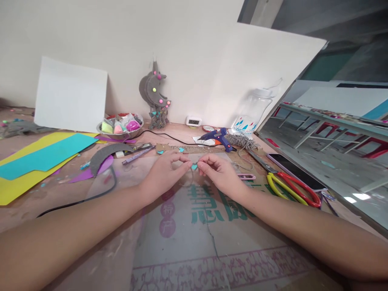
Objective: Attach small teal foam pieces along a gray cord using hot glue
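Between my two hands, a small teal piece (194, 166) is held above a printed plastic sheet (182, 246). My left hand (166, 173) is closed, with thumb and forefinger pinched at the piece's left side. On its other side my right hand (220, 173) pinches in the same way, fingers curled. A thin grey cord (192, 178) hangs just below the left fingertips; whether it joins the piece is hard to see. Just beyond the hands, two more teal bits, one of them this teal bit (181, 149), lie on a cardboard strip (197, 149).
Behind stand a blue glue gun (220, 138), grey yarn (242, 141), a plastic jug (254, 111), a small clock (193, 121) and a decorated grey moon (154, 91). Scissors (291, 188) and a phone (295, 170) lie right; coloured sheets (51, 155) and a bowl (121, 134) left.
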Motion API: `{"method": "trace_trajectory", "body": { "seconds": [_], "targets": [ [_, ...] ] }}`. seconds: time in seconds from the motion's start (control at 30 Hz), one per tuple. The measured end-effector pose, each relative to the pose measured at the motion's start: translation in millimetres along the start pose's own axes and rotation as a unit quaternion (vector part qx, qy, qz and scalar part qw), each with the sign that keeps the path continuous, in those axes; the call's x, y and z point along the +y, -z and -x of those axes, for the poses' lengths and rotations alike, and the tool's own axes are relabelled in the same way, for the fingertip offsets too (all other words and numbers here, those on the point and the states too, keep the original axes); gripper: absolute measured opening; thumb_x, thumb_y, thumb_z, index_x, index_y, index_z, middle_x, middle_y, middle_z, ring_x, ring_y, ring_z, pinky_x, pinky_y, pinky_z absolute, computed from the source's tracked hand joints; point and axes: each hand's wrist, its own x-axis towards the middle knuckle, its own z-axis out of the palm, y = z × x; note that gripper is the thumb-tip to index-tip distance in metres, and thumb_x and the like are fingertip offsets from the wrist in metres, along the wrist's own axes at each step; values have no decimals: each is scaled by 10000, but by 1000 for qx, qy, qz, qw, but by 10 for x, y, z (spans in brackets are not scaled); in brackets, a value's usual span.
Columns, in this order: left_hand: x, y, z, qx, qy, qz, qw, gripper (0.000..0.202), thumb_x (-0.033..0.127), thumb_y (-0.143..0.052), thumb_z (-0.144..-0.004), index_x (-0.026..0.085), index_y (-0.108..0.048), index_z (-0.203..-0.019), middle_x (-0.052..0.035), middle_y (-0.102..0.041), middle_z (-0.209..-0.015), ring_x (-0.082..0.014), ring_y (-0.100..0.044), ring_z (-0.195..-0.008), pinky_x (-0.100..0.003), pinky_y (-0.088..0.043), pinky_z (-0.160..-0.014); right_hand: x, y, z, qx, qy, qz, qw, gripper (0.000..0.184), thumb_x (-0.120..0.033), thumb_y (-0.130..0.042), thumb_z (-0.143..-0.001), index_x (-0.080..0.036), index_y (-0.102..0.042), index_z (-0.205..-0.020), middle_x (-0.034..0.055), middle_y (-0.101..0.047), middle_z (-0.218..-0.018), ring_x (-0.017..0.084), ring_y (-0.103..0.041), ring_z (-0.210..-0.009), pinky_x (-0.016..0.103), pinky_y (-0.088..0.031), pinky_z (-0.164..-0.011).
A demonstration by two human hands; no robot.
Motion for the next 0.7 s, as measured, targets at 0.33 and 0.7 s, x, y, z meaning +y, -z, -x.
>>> {"method": "trace_trajectory", "body": {
  "seconds": [0.33, 0.7],
  "targets": [
    [9, -3, -7, -6, -6, -10, 1000, 230, 349, -485, -867, 221, -668, -812, -18, -672, -934, -203, -562, -987, -337, -399, -912, -9, 8, 2, -11, -1, 20, 1000, 282, -403, -489, -875, -173, -541, -720, -18, -523, -624, 91, -419, -534, 230, -335, -517],
    [52, 20, 13, -7, -8, 7, 1000, 205, 356, -525, -845, 229, -683, -878, -15, -680, -967, -198, -570, -986, -331, -402, -903, -11, 4, 7, 4, 29, 43, 999, 241, -360, -488, -881, -176, -552, -740, -16, -527, -643, 105, -456, -582, 241, -360, -571]
  ]
}}
